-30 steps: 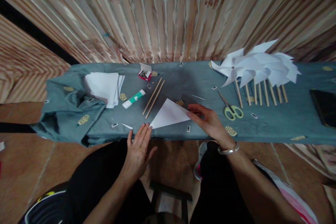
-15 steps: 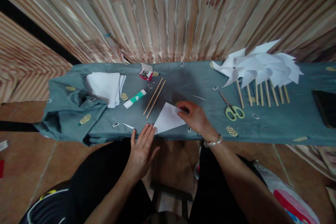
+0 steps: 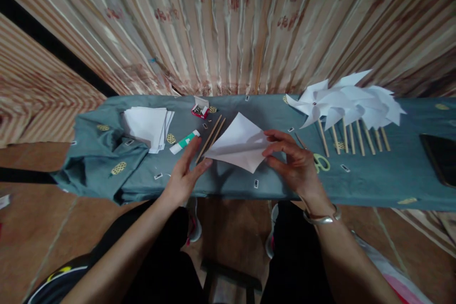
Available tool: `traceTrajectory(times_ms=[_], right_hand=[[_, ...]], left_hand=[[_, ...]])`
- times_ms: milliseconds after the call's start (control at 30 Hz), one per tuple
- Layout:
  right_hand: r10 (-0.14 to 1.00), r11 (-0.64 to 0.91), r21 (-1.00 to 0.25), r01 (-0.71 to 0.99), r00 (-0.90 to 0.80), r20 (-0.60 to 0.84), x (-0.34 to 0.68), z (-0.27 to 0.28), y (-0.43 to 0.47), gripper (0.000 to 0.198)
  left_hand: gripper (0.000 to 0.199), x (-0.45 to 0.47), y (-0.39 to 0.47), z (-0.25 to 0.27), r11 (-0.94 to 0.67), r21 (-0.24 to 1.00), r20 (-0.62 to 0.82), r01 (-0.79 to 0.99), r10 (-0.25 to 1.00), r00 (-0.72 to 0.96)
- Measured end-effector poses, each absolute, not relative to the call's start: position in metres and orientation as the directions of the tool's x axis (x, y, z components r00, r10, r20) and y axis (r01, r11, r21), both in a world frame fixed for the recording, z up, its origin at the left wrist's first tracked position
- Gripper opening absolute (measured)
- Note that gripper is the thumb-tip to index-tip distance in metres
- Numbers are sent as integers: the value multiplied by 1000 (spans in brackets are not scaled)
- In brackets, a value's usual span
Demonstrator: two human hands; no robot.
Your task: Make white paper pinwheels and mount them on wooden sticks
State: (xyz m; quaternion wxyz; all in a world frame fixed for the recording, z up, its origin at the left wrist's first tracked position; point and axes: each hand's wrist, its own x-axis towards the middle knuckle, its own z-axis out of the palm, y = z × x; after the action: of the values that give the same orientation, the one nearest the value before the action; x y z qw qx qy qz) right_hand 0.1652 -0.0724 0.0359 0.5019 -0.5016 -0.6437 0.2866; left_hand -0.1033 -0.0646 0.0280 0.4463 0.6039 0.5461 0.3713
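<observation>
A white sheet of paper [image 3: 238,141], opened out with a crease across it, is raised a little over the cloth. At its right corner my right hand [image 3: 294,161] pinches the edge between thumb and fingers. My left hand [image 3: 183,173] is by the opposite corner, thumb and forefinger spread apart, the thumb close to the paper's tip; whether it touches I cannot tell. Behind the left fingers lie two wooden sticks [image 3: 213,134] and a green-and-white glue stick [image 3: 185,141]. Beyond them stands a small open red box of pins [image 3: 200,108].
Green-handled scissors [image 3: 321,162] lie partly behind my right hand. Several white paper pinwheels [image 3: 351,99] on wooden sticks overlap at the right, with a dark phone [image 3: 440,156] beyond. A stack of paper [image 3: 144,126] sits left. A striped curtain [image 3: 228,28] hangs along the table's back.
The paper, earlier folded into a triangle on the cloth, is now unfolded and lifted. My right hand has moved right with its corner; my left hand has risen from flat on the table edge.
</observation>
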Motion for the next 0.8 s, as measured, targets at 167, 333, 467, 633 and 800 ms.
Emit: traceTrajectory(times_ms=[167, 333, 467, 633, 800], right_hand=[[932, 341, -860, 381, -13, 364, 170, 40, -80, 11], [938, 327, -860, 391, -21, 347, 176, 41, -87, 11], [947, 291, -855, 429, -3, 322, 182, 36, -90, 10], [926, 50, -944, 326, 339, 166, 180, 21, -89, 35], [941, -149, -951, -271, 257, -221, 166, 17, -83, 56]], left_hand=[[67, -83, -26, 24, 300, 941, -330, 158, 919, 218], [42, -63, -27, 18, 441, 884, -466, 158, 797, 383], [37, -56, -31, 8, 306, 930, -357, 205, 888, 289], [35, -53, -24, 3, -107, 923, 72, 370, 991, 109], [22, -46, -18, 11, -419, 781, 340, 463, 907, 248]])
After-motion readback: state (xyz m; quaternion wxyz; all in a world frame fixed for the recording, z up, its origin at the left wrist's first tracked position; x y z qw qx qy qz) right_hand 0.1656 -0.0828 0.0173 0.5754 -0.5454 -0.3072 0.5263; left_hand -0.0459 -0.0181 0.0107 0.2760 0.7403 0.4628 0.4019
